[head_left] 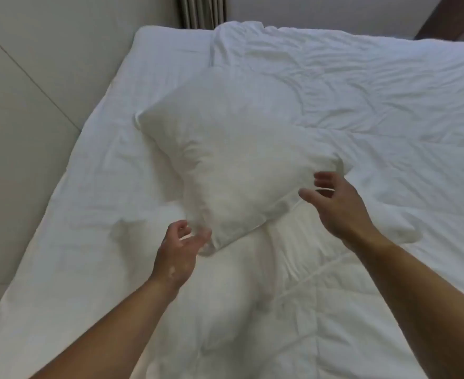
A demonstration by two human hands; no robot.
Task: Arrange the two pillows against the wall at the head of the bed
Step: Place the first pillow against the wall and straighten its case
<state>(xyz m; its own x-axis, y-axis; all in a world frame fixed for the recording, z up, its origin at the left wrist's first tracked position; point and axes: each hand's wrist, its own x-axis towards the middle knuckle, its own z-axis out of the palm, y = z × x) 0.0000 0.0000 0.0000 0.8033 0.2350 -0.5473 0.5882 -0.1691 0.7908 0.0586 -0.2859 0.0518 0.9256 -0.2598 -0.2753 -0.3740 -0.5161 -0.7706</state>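
Note:
One white pillow lies at a slant in the middle of the bed, its image blurred. My left hand is at the pillow's near corner with fingers spread, holding nothing. My right hand hovers at the pillow's right corner, fingers apart and curled, just off the fabric. A second pillow cannot be told apart from the bunched white bedding. The padded beige wall runs along the left side of the bed.
A crumpled white duvet covers the bed's right and far part, and a quilted fold lies between my arms. A bare strip of sheet runs beside the wall. Curtains hang at the far end.

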